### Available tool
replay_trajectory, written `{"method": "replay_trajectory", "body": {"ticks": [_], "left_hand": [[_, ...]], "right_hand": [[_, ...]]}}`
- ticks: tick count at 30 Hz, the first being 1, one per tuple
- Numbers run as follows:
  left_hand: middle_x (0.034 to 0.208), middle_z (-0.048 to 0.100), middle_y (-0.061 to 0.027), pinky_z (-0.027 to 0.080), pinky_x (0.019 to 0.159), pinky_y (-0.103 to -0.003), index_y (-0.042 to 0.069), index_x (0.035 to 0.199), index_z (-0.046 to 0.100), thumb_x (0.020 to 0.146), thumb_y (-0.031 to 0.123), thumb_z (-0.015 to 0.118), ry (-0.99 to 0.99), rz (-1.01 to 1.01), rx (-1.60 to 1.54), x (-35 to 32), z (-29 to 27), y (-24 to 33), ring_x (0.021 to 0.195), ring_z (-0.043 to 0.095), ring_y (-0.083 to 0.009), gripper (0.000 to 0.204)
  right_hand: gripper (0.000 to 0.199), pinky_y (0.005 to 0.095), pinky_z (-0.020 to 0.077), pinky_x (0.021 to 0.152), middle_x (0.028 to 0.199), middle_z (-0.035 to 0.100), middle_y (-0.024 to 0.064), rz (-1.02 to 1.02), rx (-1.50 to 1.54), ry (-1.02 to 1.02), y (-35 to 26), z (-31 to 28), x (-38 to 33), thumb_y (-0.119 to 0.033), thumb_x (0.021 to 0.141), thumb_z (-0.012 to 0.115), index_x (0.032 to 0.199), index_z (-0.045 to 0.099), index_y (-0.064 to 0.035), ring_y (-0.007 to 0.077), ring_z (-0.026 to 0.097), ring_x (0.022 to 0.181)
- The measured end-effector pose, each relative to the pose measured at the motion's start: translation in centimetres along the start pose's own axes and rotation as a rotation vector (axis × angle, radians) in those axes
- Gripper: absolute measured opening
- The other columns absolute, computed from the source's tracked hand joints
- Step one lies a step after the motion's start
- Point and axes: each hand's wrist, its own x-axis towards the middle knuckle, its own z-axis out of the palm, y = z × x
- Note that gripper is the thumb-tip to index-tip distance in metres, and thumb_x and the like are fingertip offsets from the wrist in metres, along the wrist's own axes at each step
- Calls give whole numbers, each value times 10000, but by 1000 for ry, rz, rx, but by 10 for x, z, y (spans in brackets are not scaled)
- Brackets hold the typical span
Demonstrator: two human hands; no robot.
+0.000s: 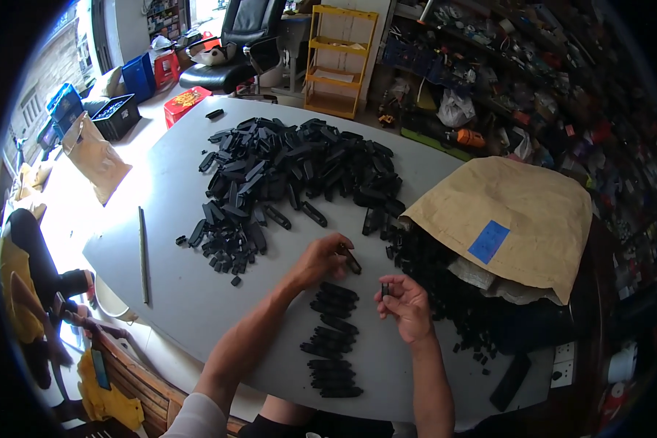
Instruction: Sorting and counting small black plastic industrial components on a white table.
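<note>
My left hand (pixel 320 261) is closed on a long black plastic shell (pixel 351 261), held tilted just over the table. To its right, my right hand (pixel 405 308) pinches a small black plastic piece (pixel 385 290) between thumb and fingers. Below and between the hands, a column of similar black shells (pixel 334 339) lies stacked in several small groups toward my body. Beyond the hands spreads a big heap of loose black shells (pixel 292 157). Small black blocks (pixel 230 247) are scattered at its near left edge. More small black pieces (pixel 445 296) spill out under a brown paper sack (pixel 522 197).
The grey table (pixel 175 292) has a thin rod (pixel 143 255) along its left side. A dark oblong block (pixel 510 382) lies at the near right, beside a white socket strip (pixel 563 363). Behind stand a yellow shelf (pixel 340 44) and a black office chair (pixel 244 44). Cluttered shelves fill the right.
</note>
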Motion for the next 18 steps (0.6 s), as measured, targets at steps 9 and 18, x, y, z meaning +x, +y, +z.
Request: {"method": "replay_trajectory", "body": {"ticks": [9, 18], "left_hand": [[939, 547, -85, 462, 792, -358, 70, 899, 663, 631, 47, 741, 194, 433, 862, -14, -11, -9, 922, 541, -267, 280], [889, 546, -83, 455, 774, -372, 69, 862, 626, 626, 43, 732, 192, 453, 734, -14, -12, -17, 895, 532, -289, 261]], "right_hand": [[258, 246, 523, 574, 801, 618, 74, 16, -181, 43, 4, 4, 32, 56, 798, 563, 1051, 574, 4, 126, 615, 656], [221, 232, 512, 556, 834, 597, 62, 42, -305, 61, 10, 13, 50, 71, 808, 557, 1014, 602, 9, 104, 600, 633]]}}
